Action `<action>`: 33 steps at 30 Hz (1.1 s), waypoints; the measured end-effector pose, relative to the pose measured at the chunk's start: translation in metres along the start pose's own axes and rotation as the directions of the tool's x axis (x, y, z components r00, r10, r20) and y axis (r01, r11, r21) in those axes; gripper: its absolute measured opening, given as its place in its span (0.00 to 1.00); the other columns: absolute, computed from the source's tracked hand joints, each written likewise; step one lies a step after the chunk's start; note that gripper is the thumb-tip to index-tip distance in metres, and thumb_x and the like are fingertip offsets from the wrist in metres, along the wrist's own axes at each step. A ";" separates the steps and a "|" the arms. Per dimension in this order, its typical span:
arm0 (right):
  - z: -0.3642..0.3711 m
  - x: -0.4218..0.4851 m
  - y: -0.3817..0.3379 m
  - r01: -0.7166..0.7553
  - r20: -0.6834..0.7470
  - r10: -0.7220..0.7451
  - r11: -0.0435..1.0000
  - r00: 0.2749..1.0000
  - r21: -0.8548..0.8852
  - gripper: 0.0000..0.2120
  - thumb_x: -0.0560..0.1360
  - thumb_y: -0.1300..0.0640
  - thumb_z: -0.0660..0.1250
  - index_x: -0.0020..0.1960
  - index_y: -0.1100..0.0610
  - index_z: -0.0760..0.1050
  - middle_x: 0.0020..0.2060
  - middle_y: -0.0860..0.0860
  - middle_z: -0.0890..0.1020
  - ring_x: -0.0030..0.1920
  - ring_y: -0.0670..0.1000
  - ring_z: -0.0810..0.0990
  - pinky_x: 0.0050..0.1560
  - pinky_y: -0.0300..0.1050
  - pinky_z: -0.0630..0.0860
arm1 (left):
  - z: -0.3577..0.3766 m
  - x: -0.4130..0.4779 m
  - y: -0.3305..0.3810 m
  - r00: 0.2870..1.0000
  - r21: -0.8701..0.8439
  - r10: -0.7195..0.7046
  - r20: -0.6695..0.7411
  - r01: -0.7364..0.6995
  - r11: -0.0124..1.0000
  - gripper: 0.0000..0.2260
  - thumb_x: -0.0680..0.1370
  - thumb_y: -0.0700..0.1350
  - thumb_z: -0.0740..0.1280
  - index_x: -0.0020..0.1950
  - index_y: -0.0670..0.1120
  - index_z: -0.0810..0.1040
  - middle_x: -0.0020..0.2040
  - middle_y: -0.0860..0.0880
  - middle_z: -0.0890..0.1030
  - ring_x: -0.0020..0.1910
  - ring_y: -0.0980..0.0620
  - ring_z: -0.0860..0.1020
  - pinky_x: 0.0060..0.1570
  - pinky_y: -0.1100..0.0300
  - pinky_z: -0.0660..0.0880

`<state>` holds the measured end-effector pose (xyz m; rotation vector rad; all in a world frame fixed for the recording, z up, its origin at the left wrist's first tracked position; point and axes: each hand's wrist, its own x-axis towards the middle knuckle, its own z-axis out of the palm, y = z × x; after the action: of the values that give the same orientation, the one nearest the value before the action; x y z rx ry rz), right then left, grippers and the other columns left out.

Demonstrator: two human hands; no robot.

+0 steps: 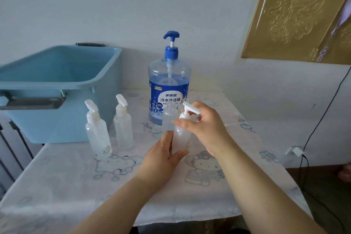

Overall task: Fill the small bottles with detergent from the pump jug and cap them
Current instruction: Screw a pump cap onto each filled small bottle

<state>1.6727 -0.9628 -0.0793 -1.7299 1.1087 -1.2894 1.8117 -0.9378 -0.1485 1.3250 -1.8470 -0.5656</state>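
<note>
Left hand [163,157] reaching up from below, fingers wrapped round upright small bottle [182,137], right hand [208,128] arched above, fingers pinching its white pump cap [190,109]

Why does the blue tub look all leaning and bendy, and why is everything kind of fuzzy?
Head view: the wide lens bends things near the edges, so the blue tub and gold panel lean; the light is soft and bluish, with faint shadows; the held bottle looks slightly blurred.

Head-worn camera looks forward and down, close over the table [57,186].
</note>
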 end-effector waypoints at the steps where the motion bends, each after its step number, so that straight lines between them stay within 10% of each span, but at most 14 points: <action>1: 0.003 0.000 0.002 -0.013 -0.004 0.013 1.000 1.000 -0.026 0.15 0.61 0.48 0.79 0.40 0.47 0.74 0.39 0.46 0.79 0.41 0.44 0.77 0.49 0.47 0.75 | 0.000 0.000 0.001 1.000 0.002 -0.003 0.000 0.003 1.000 0.12 0.76 0.53 0.68 0.45 0.51 0.65 0.32 0.53 0.66 0.30 0.57 0.65 0.32 0.65 0.64; 5: -0.006 0.000 -0.002 -0.009 0.158 0.011 1.000 0.987 -0.013 0.15 0.63 0.45 0.74 0.49 0.44 0.77 0.49 0.44 0.77 0.51 0.47 0.76 0.60 0.51 0.71 | -0.001 -0.001 0.002 1.000 0.002 0.027 0.003 -0.027 1.000 0.13 0.76 0.52 0.68 0.45 0.55 0.62 0.33 0.53 0.66 0.30 0.57 0.65 0.32 0.66 0.64; 13: -0.007 0.003 -0.002 0.069 0.082 -0.055 0.981 0.995 -0.183 0.20 0.63 0.48 0.77 0.50 0.55 0.76 0.39 0.42 0.72 0.41 0.43 0.69 0.43 0.28 0.67 | -0.001 -0.001 0.000 1.000 0.008 0.014 -0.001 -0.014 1.000 0.12 0.76 0.53 0.68 0.44 0.53 0.64 0.33 0.54 0.66 0.31 0.57 0.65 0.31 0.66 0.63; 21: -0.005 0.004 -0.004 0.067 0.062 -0.053 0.964 0.997 -0.256 0.18 0.62 0.48 0.79 0.37 0.49 0.69 0.33 0.47 0.71 0.34 0.43 0.67 0.37 0.35 0.67 | 0.001 0.000 -0.004 1.000 -0.001 -0.004 0.015 0.004 1.000 0.13 0.75 0.53 0.68 0.43 0.52 0.64 0.33 0.52 0.67 0.32 0.54 0.67 0.32 0.63 0.63; 25: -0.012 -0.002 -0.009 0.013 0.146 -0.011 1.000 0.989 -0.012 0.07 0.64 0.48 0.74 0.41 0.45 0.79 0.51 0.65 0.78 0.46 0.59 0.77 0.56 0.60 0.75 | 0.000 0.000 -0.003 0.999 -0.013 0.024 0.020 -0.024 1.000 0.11 0.75 0.53 0.68 0.47 0.54 0.65 0.34 0.52 0.68 0.32 0.55 0.66 0.32 0.65 0.62; 30: -0.006 0.000 0.000 -0.013 0.024 0.013 1.000 1.000 -0.012 0.15 0.60 0.48 0.79 0.39 0.53 0.76 0.32 0.51 0.70 0.36 0.49 0.67 0.40 0.45 0.68 | 0.001 0.000 -0.005 1.000 -0.030 0.015 0.025 -0.014 0.999 0.12 0.75 0.55 0.68 0.48 0.52 0.67 0.38 0.47 0.74 0.35 0.51 0.71 0.37 0.57 0.70; 33: -0.005 -0.005 0.001 -0.043 0.100 0.036 0.997 0.994 0.064 0.13 0.60 0.46 0.78 0.38 0.49 0.78 0.41 0.66 0.74 0.42 0.51 0.71 0.46 0.49 0.70 | 0.001 -0.001 -0.005 0.999 -0.035 0.027 0.024 -0.026 0.999 0.11 0.75 0.53 0.68 0.46 0.53 0.65 0.34 0.51 0.69 0.32 0.54 0.67 0.33 0.61 0.65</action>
<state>1.6670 -0.9586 -0.0807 -1.6956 1.0275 -1.1898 1.8139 -0.9384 -0.1534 1.2742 -1.8644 -0.5993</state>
